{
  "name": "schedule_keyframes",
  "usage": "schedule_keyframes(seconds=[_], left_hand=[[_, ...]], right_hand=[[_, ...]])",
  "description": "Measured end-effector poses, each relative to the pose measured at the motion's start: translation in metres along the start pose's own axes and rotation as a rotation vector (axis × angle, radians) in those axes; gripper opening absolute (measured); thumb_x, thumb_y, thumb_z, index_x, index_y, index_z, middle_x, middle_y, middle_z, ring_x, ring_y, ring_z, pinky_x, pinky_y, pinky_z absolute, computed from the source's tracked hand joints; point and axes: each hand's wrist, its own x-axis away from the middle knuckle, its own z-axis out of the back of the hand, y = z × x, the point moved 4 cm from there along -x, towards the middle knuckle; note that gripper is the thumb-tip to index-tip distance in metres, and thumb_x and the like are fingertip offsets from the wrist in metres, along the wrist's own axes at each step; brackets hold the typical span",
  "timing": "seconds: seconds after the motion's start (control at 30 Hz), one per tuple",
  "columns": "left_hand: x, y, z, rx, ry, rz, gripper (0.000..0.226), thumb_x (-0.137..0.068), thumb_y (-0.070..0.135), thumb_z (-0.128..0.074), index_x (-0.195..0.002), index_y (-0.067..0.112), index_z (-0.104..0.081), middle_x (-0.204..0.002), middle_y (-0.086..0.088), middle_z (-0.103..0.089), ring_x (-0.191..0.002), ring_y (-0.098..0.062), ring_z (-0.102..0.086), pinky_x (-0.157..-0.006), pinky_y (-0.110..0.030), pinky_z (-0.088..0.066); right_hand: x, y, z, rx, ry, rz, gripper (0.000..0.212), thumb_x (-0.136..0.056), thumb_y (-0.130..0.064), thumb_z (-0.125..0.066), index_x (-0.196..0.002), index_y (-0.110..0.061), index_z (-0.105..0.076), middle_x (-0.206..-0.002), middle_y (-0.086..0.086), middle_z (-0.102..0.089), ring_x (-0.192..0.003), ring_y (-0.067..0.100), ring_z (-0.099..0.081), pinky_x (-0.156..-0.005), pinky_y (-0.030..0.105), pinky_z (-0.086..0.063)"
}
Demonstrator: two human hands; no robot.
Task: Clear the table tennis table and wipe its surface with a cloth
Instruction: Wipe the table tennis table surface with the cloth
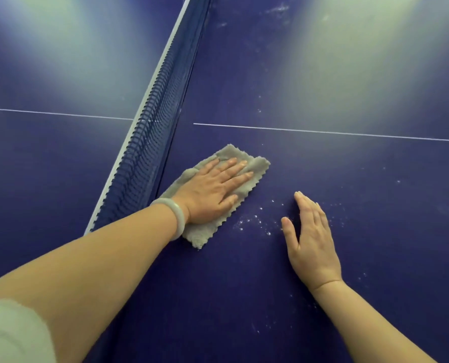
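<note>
A grey cloth (255, 166) with a zigzag edge lies flat on the dark blue table tennis table (349, 179), close beside the net. My left hand (213, 189) presses on the cloth with straight, spread fingers; a pale bangle circles that wrist. My right hand (310, 239) rests flat on the bare table to the right of the cloth, fingers straight, holding nothing. White dust specks (255, 221) lie between the two hands.
The net (150, 142) with its white top band runs diagonally from the lower left to the top middle. A thin white centre line (323, 131) crosses the table beyond the cloth. More pale smudges (278, 9) show at the far end.
</note>
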Motion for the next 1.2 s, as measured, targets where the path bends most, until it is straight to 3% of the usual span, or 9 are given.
schedule_keyframes(seconds=[0.2, 0.4, 0.53, 0.67, 0.8, 0.9, 1.03, 1.1, 1.2], left_hand=[[-0.075, -0.054, 0.016, 0.061, 0.055, 0.508, 0.061, -0.103, 0.041, -0.020, -0.158, 0.026, 0.000, -0.166, 0.001, 0.005, -0.152, -0.018, 0.006, -0.123, -0.043, 0.006], [-0.093, 0.016, 0.016, 0.019, 0.017, 0.171, 0.058, -0.104, 0.041, -0.021, -0.158, 0.031, -0.002, -0.166, 0.006, 0.004, -0.153, -0.016, 0.005, -0.123, -0.044, 0.005], [-0.038, 0.058, 0.006, -0.019, 0.021, -0.085, 0.058, -0.104, 0.044, -0.017, -0.158, 0.032, -0.003, -0.166, 0.007, 0.001, -0.152, -0.014, 0.005, -0.123, -0.042, 0.005], [0.042, 0.094, -0.007, -0.004, -0.021, -0.166, 0.059, -0.103, 0.047, -0.014, -0.158, 0.033, 0.001, -0.166, 0.009, 0.006, -0.151, -0.011, 0.013, -0.123, -0.042, 0.009], [0.093, 0.099, -0.018, 0.000, -0.001, -0.093, 0.059, -0.102, 0.046, -0.017, -0.158, 0.034, -0.002, -0.165, 0.011, 0.006, -0.151, -0.010, 0.012, -0.122, -0.040, 0.009], [0.088, 0.082, -0.020, 0.051, 0.040, 0.207, 0.061, -0.097, 0.048, -0.009, -0.157, 0.036, -0.001, -0.165, 0.011, 0.004, -0.152, -0.012, 0.006, -0.122, -0.039, 0.008], [0.056, 0.077, -0.016, 0.089, 0.056, 0.547, 0.058, -0.103, 0.042, -0.015, -0.157, 0.032, 0.002, -0.166, 0.008, 0.009, -0.152, -0.014, 0.010, -0.123, -0.043, 0.006], [0.045, 0.095, -0.012, 0.093, 0.072, 0.543, 0.058, -0.104, 0.041, -0.018, -0.158, 0.031, 0.001, -0.166, 0.007, 0.009, -0.152, -0.016, 0.011, -0.122, -0.044, 0.008], [0.056, 0.155, -0.016, 0.072, 0.031, 0.214, 0.059, -0.103, 0.043, -0.018, -0.158, 0.033, -0.001, -0.166, 0.008, 0.007, -0.152, -0.015, 0.012, -0.122, -0.043, 0.011]], right_hand=[[-0.001, 0.000, -0.001, 0.023, -0.011, 0.010, 0.078, -0.091, -0.067, -0.016, -0.157, -0.025, -0.018, -0.162, -0.013, -0.020, -0.152, 0.009, -0.004, -0.123, 0.025, -0.007], [-0.003, 0.003, -0.003, -0.006, 0.036, 0.042, 0.076, -0.092, -0.061, -0.021, -0.157, -0.021, -0.021, -0.161, -0.008, -0.025, -0.151, 0.012, -0.014, -0.124, 0.032, -0.015], [-0.002, 0.005, -0.001, -0.050, 0.062, 0.054, 0.070, -0.098, -0.054, -0.032, -0.156, -0.017, -0.023, -0.161, -0.004, -0.026, -0.149, 0.011, -0.017, -0.123, 0.031, -0.017], [0.000, 0.003, 0.006, -0.177, 0.073, 0.064, 0.059, -0.102, -0.035, -0.047, -0.154, -0.016, -0.027, -0.158, -0.002, -0.030, -0.147, 0.010, -0.021, -0.118, 0.023, -0.019], [0.031, 0.019, 0.038, -0.178, 0.159, 0.039, 0.053, -0.103, -0.023, -0.047, -0.153, -0.013, -0.031, -0.158, 0.002, -0.032, -0.149, 0.018, -0.020, -0.123, 0.035, -0.018], [0.086, 0.058, 0.061, -0.048, 0.185, -0.091, 0.055, -0.103, -0.026, -0.042, -0.154, -0.013, -0.028, -0.161, 0.001, -0.027, -0.151, 0.018, -0.012, -0.123, 0.030, -0.011], [0.117, 0.086, 0.058, 0.021, 0.169, -0.168, 0.060, -0.101, -0.037, -0.038, -0.155, -0.013, -0.028, -0.162, 0.000, -0.024, -0.153, 0.019, -0.009, -0.125, 0.040, -0.013], [0.113, 0.084, 0.053, 0.081, 0.150, -0.114, 0.067, -0.098, -0.048, -0.031, -0.155, -0.013, -0.027, -0.162, -0.001, -0.025, -0.153, 0.018, -0.010, -0.125, 0.036, -0.009], [0.113, 0.086, 0.052, 0.066, 0.139, -0.105, 0.073, -0.095, -0.054, -0.026, -0.155, -0.014, -0.028, -0.162, 0.000, -0.026, -0.153, 0.018, -0.011, -0.125, 0.034, -0.009]])
